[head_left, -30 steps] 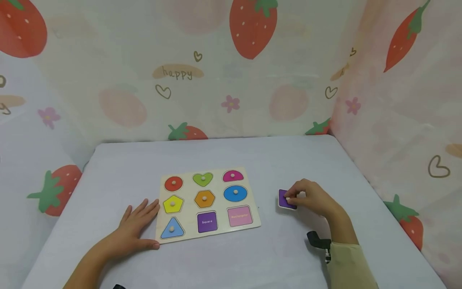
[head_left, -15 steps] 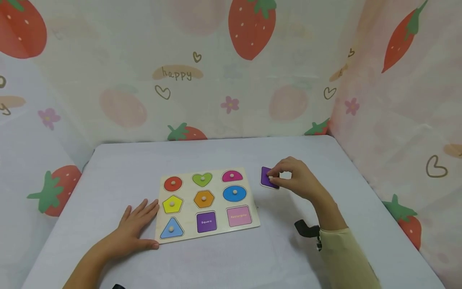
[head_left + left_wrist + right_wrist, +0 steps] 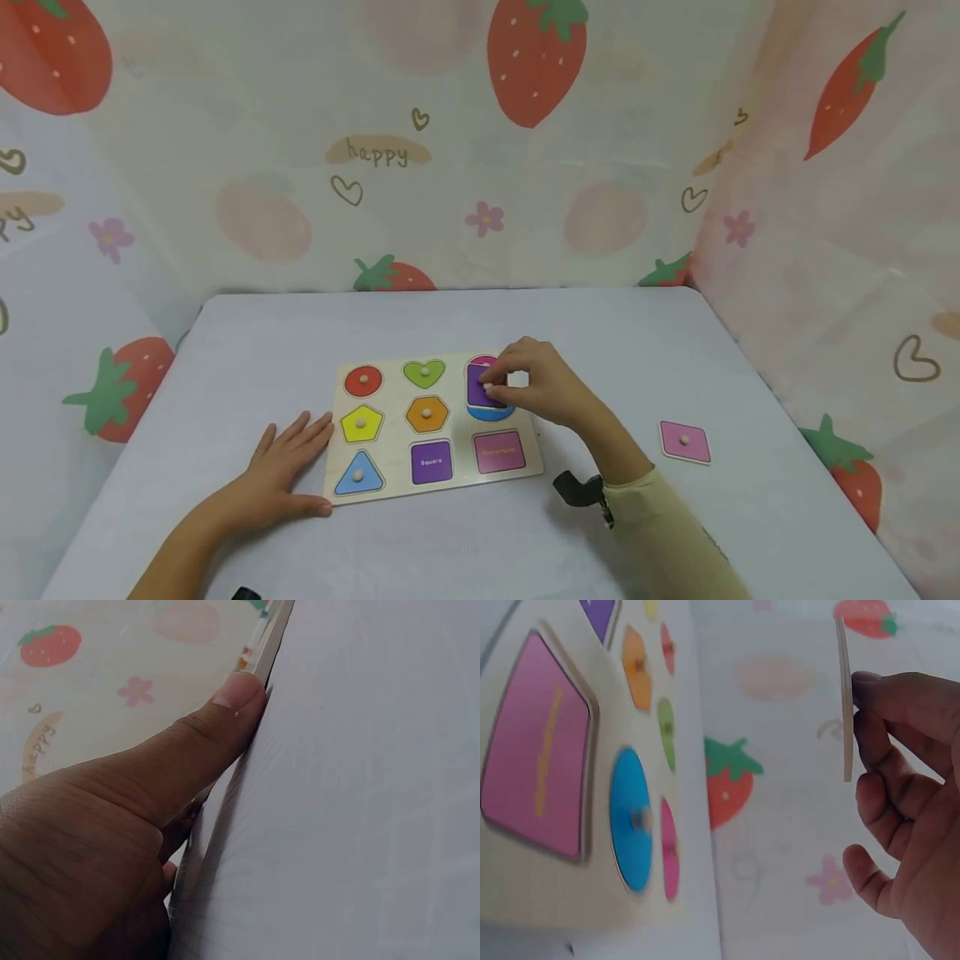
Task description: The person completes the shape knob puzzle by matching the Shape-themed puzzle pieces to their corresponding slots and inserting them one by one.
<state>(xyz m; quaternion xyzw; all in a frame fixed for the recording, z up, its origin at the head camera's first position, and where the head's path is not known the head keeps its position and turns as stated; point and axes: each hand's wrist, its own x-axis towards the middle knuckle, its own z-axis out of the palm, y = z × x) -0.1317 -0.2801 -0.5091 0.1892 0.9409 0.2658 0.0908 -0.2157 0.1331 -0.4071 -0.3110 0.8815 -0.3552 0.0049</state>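
Note:
A wooden shape puzzle board (image 3: 390, 492) lies on the white table with knobbed pieces in most of its recesses. My right hand (image 3: 551, 387) pinches the purple square puzzle piece (image 3: 477, 386) by its small knob, above the board's upper right part. In the right wrist view the piece (image 3: 845, 705) shows edge-on, apart from the board. The purple recess marked Square (image 3: 431, 462) and the pink rectangle recess (image 3: 500, 452) have no pieces in them. My left hand (image 3: 281, 479) lies with spread fingers at the board's left edge; its thumb (image 3: 217, 720) touches the edge.
The pink rectangle puzzle piece (image 3: 684, 442) lies knob up on the table, right of the board. Strawberry-printed curtains (image 3: 480, 167) close off the back and sides of the white table (image 3: 420, 550).
My right hand has carried the purple square piece left from the table's right side to over the board. The pink rectangle piece has come into sight. My left hand stays put.

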